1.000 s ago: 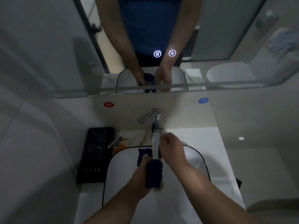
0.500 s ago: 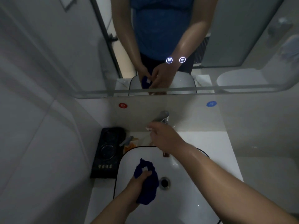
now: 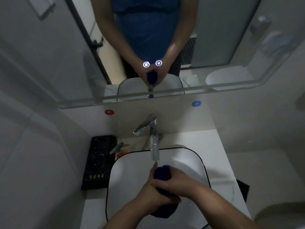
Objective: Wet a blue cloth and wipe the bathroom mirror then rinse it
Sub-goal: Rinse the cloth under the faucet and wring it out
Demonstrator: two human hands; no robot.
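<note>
Dim bathroom vanity from above: white countertop (image 3: 219, 154) with a sunken basin (image 3: 113, 171). Nearest us, the left hand (image 3: 153, 195) and the right hand (image 3: 175, 180) both curl their fingers tightly round the blue cloth (image 3: 162, 172). It is bunched into a roll over the middle of the basin, just below the faucet (image 3: 154, 146). The right hand grips the upper end and the left the lower, with a dark tail of cloth hanging beneath them. We judge the step to be wringing; whether it comes ahead of the wiping or closes the rinse, we cannot tell, nor whether water is flowing. To do it well, we should twist the hands in opposite senses, hold the roll low inside the basin so runoff lands there, and squeeze along its whole length. Left of the basin lies a black box (image 3: 97, 162). Beyond the faucet, a red sticker (image 3: 109, 112) and a blue sticker (image 3: 196, 103) mark the wall. Farthest hangs the mirror (image 3: 66, 47), with two lit touch icons (image 3: 146, 64).
</note>
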